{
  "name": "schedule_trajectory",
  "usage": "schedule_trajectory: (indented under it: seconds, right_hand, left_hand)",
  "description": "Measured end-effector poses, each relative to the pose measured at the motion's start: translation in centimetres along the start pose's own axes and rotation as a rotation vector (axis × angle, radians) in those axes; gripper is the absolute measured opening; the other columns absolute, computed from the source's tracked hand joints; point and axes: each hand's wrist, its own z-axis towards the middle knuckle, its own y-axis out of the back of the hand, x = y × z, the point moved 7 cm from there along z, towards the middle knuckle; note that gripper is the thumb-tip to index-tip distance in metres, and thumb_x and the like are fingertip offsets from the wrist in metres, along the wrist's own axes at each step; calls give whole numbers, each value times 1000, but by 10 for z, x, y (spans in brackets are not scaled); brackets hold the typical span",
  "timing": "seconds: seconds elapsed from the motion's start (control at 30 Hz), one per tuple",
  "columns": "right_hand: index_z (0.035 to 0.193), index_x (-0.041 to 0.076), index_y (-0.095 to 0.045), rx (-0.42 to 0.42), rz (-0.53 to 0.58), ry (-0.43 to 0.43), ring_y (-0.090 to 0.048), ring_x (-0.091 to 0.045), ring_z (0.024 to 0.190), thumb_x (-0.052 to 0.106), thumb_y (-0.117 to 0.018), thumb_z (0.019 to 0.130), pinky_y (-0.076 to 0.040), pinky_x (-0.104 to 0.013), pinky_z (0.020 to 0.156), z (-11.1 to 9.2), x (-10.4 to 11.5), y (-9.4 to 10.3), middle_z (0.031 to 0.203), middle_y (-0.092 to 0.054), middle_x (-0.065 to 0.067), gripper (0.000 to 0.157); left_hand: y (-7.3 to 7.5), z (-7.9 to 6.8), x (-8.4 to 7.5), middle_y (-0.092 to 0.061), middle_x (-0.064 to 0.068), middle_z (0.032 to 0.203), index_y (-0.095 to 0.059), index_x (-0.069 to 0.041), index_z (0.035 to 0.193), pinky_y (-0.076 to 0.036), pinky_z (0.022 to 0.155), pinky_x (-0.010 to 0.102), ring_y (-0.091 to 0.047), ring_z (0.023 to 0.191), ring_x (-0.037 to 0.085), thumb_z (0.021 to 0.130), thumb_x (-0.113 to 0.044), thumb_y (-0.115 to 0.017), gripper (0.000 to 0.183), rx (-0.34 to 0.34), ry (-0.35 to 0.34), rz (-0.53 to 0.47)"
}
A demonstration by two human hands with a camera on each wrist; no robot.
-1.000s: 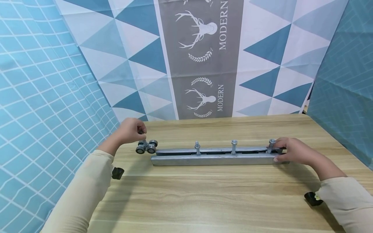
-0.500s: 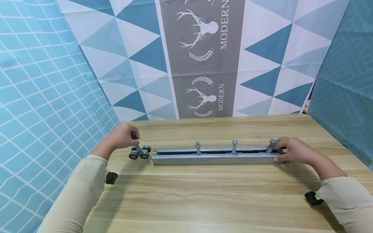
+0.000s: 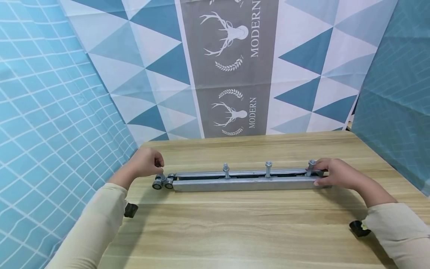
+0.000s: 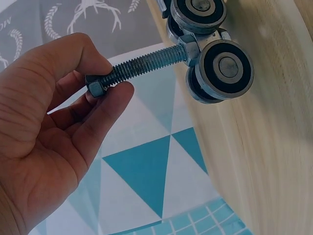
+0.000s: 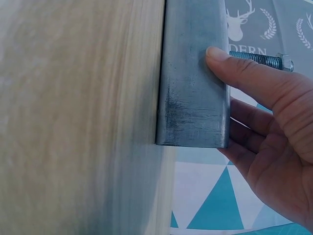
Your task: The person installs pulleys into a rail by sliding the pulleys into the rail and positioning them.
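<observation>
In the head view, my left hand (image 3: 145, 163) pinches the bolt of a four-wheeled roller trolley (image 3: 163, 182) at the left end of a metal track (image 3: 242, 185). The left wrist view shows thumb and fingertips on the nut end of the threaded bolt (image 4: 146, 64), wheels beyond. The trolley's right wheels meet the track's open end; I cannot tell whether they are inside. Three bolts, the left one (image 3: 226, 171) among them, stand upright from the track's slot. My right hand (image 3: 337, 173) grips the track's right end, thumb on its near side (image 5: 195, 88).
The track lies across a wooden table (image 3: 235, 228). Patterned cloth (image 3: 235, 74) hangs behind, and blue checked cloth (image 3: 50, 130) lines the left side. Black wrist devices sit under both sleeves, the right one (image 3: 359, 228) near the table.
The left hand has brought the trolley down and left, then slightly right against the track's left end. The right hand keeps its grip on the track in the same place.
</observation>
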Motion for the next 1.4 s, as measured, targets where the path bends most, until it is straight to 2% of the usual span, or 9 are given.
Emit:
schedule_trajectory:
  seconds: [0.17, 0.47, 1.17, 1.4]
  right_hand:
    - [101, 1, -73, -1, -2, 0, -58, -46, 107, 20, -84, 73, -50, -55, 82, 1, 0, 0, 117, -61, -28, 35]
    - [100, 2, -73, 1, 1, 3, -61, -40, 102, 19, -84, 74, -51, -52, 80, 1, 1, 0, 112, -63, -21, 33]
    - [99, 4, -74, -4, 4, 17, -60, -41, 103, 19, -83, 74, -51, -51, 79, 0, 2, 0, 112, -63, -21, 31]
    - [101, 1, -73, 1, 0, 9, -58, -46, 106, 18, -83, 75, -50, -54, 81, 0, 2, 0, 116, -61, -26, 33]
  left_hand:
    - [-5, 1, -2, -58, -6, 66, -68, -16, 74, -44, 57, 32, -49, 57, 12, 75, -9, -70, 8, 9, 9, 46]
    - [-13, 6, -13, -57, -5, 65, -67, -13, 72, -44, 58, 32, -47, 56, 12, 73, -4, -68, 10, 19, -42, -35]
    - [-18, 17, -30, -57, -6, 65, -68, -12, 74, -45, 59, 32, -48, 57, 11, 73, -6, -70, 7, 31, -82, -45]
    - [-19, 20, -35, -57, -6, 65, -67, -14, 74, -45, 59, 32, -48, 57, 11, 73, -5, -69, 8, 34, -88, -43]
